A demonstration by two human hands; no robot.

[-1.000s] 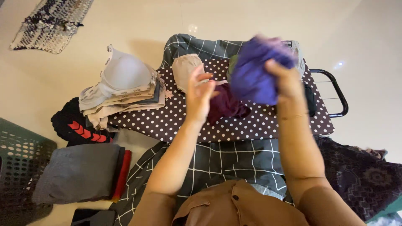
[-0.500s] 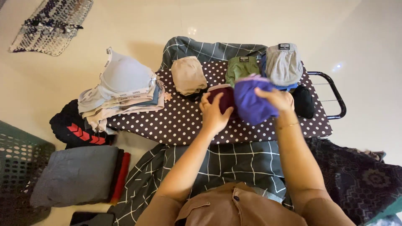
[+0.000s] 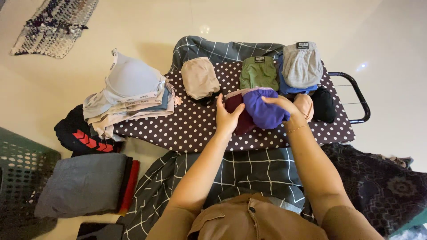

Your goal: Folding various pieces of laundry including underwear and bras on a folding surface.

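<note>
Head view: the right hand (image 3: 297, 108) grasps purple folded underwear (image 3: 264, 108) mid-board on the polka-dot ironing board (image 3: 187, 129); the left hand (image 3: 227, 116), fingers spread, presses maroon underwear (image 3: 238, 116) touching it. At the frame's left edge, a green laundry basket (image 3: 20, 166) holds dark cloth.

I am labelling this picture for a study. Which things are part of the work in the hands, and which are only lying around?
In hand:
left hand, resting on the maroon garment
right hand, on the purple garment
polka-dot board beneath

Lying about:
beige garment
green garment
grey garment
stack of bras
folded grey cloth
laundry basket
</note>
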